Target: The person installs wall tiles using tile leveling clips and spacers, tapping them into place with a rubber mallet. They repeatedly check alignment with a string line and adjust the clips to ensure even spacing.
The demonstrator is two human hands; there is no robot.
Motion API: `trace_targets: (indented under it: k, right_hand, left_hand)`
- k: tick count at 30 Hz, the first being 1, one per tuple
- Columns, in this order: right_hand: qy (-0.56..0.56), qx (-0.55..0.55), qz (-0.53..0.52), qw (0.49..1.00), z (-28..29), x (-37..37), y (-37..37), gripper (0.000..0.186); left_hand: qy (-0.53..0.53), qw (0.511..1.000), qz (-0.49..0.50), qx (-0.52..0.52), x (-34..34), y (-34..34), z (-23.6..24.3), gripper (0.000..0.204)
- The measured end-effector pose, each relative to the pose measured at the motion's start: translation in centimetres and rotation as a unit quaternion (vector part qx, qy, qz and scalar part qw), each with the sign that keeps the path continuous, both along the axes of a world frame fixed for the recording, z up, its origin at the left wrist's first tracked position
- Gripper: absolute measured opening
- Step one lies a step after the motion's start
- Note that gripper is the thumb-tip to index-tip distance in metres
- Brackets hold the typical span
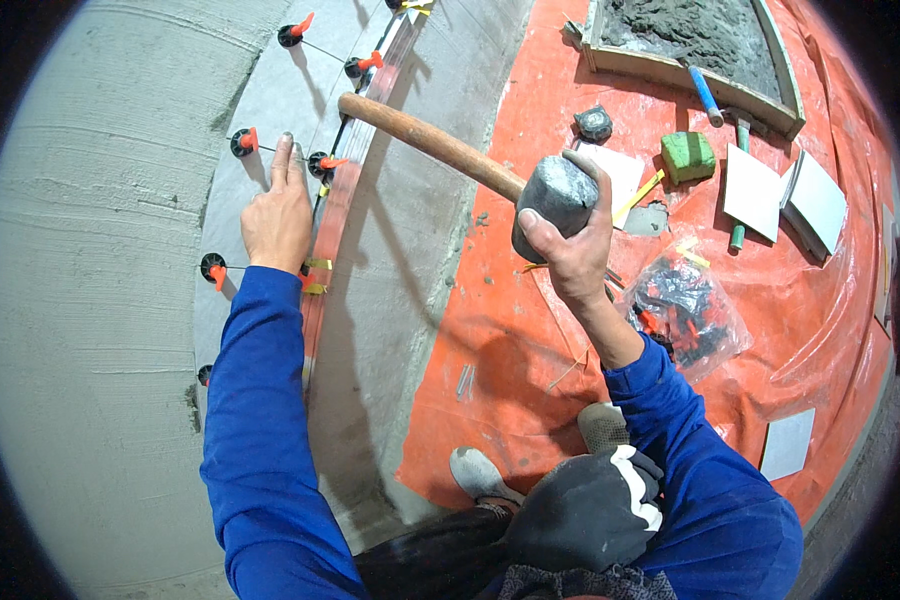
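My right hand grips a rubber mallet by its dark grey head. The mallet's wooden handle points up and left, its end over the edge of the tiled strip. Two fingers of my left hand stretch forward, resting on the grey tiles near a joint, with nothing held. Black tile-levelling clips with red tabs stand in the joints, one clip left of my fingertips and another clip just right of them. A reddish edging strip with yellow tape runs along the tiles' right side.
Bare grey mortar spreads at the left. On an orange sheet lie a tape measure, a green sponge, loose white tiles and a plastic bag of clips. A wooden mortar tray stands at the far right.
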State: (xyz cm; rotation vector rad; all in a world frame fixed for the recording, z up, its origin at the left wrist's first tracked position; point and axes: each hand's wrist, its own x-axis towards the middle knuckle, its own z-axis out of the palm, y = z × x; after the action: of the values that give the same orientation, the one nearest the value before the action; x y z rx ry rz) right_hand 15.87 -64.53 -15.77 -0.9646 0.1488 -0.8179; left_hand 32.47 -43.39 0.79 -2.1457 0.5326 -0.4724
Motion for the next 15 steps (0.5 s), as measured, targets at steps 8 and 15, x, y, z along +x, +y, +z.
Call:
trace_targets:
  k: [8,15]
  right_hand:
    - [-0.01,0.027,-0.015,0.999,0.7,-1.0,0.6,0.07]
    - [0.003,0.013,0.005,1.0,0.8,0.0,0.3,0.067]
  left_hand:
    - [-0.006,1.0,-0.008,0.005,-0.1,0.0,0.0,0.059]
    - [-0.002,1.0,-0.016,0.001,0.0,0.0,0.0,0.058]
